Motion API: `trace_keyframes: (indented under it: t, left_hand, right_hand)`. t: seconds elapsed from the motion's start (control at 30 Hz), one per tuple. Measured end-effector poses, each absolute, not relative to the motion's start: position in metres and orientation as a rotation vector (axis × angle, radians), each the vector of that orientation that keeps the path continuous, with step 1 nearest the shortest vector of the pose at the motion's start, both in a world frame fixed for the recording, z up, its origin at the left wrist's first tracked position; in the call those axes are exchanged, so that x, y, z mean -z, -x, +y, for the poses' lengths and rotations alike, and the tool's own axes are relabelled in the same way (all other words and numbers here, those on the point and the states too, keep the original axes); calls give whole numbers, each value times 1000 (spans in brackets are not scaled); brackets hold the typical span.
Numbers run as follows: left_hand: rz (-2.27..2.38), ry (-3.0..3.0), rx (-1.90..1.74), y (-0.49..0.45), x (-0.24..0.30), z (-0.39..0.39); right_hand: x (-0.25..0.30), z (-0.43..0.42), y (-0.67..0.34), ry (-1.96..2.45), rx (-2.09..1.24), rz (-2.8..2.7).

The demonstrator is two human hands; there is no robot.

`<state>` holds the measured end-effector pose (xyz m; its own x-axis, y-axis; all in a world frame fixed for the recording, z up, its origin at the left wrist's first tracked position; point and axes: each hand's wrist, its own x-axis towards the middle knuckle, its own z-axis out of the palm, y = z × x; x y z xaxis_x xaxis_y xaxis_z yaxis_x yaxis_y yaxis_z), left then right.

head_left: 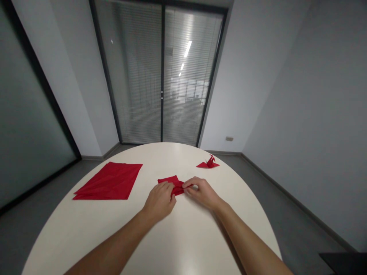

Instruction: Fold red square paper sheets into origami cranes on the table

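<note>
A small folded piece of red origami paper (178,188) lies on the table in front of me. My left hand (160,198) covers its left part, fingers curled over it and the thumb at its near edge. My right hand (202,191) pinches the right corner of the same paper between thumb and forefinger. Part of the paper is hidden under my left fingers. Beyond my right hand stands a finished red paper crane (209,163) with its wings spread.
To the left lies a loose stack of red paper sheets (111,183), edges slightly offset. Everything rests on a round white table (183,236). Past its far edge are glass doors with blinds (162,76) and grey walls. A dark object (344,263) shows at the lower right.
</note>
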<state>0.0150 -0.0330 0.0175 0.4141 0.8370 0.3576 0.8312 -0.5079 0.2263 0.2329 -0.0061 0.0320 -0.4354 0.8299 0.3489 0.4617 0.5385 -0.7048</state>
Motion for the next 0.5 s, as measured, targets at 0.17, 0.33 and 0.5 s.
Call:
trace_keyframes:
  t: [0.17, 0.33, 0.5]
  left_hand:
    - [1525, -2588, -695, -16, -18, -34]
    - [1457, -2595, -683, -15, -20, -35]
    - [1493, -2580, -669, -16, -25, -35]
  right_hand:
    - [-39, -8, -231, 1029, -634, -2032]
    - [-39, -6, -230, 1023, -640, -1968]
    - [-39, -6, -231, 1019, -660, -1939]
